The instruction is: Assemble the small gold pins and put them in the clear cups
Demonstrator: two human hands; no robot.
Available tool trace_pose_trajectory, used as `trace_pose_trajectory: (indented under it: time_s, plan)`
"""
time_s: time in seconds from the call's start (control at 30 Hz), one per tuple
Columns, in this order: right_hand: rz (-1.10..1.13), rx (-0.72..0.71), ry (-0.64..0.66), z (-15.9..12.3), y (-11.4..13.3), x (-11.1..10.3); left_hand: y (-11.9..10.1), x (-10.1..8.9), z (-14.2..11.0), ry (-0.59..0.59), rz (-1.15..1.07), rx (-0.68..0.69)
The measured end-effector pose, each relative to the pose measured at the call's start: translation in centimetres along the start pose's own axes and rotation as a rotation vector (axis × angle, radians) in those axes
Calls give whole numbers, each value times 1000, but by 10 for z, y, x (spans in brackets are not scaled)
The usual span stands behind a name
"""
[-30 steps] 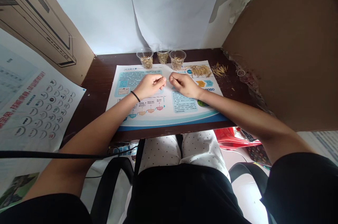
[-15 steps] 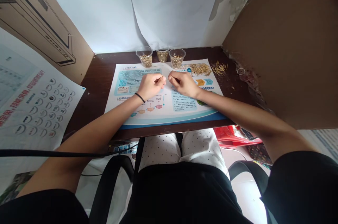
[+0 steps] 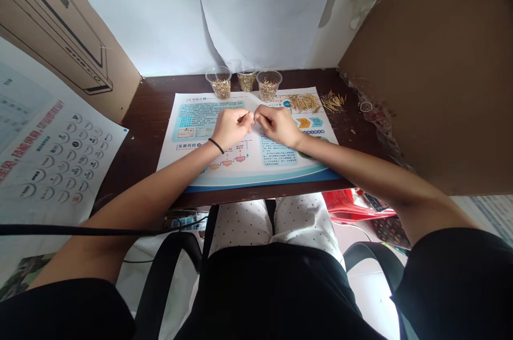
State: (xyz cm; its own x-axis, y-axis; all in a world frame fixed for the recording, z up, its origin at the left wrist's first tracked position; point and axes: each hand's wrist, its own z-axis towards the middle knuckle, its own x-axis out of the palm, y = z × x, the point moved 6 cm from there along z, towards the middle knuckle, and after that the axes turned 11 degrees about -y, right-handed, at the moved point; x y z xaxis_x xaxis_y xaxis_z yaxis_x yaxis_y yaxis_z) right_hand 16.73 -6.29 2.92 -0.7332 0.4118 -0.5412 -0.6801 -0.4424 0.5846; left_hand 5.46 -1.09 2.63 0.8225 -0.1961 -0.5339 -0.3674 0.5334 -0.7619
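Note:
My left hand [image 3: 232,125] and my right hand [image 3: 277,124] meet fingertip to fingertip above a printed sheet [image 3: 208,177]. Both are closed in a pinch, thumbs against curled forefingers. Whatever sits between the fingertips is hidden or too small to name. Just behind my hands stand a left clear plastic cup [image 3: 219,86], a middle cup [image 3: 247,80] and a right cup [image 3: 269,87], each partly filled with tiny gold-coloured metal pieces. To the right of them lies a pile of thin gold-coloured pins [image 3: 303,103], nearest my right hand.
More loose pins [image 3: 333,100] lie on the dark tabletop [image 3: 132,142] beside the sheet. A cardboard panel [image 3: 436,72] walls the right side, and a cardboard box [image 3: 68,30] the left. At the lower left, a black cable [image 3: 80,230] crosses the view near my left forearm.
The short gold-coloured pin seen between my fingertips a second ago no longer shows. My left hand has shifted slightly right and its wrist has turned; the fingertips now meet more closely.

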Motion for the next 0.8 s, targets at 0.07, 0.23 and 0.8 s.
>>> trace_pose_trajectory:
  time_s: [0.07, 0.23, 0.8]
  plan:
    - [6, 32, -26, 1, -3, 0, 1, 1, 1, 16, -94, -53]
    - [0, 108, -69, 2, -7, -3, 7, -1, 4, 39, -185, -149]
    - [366, 337, -39, 4, -26, 0, 13, -3, 5, 52, -189, -103]
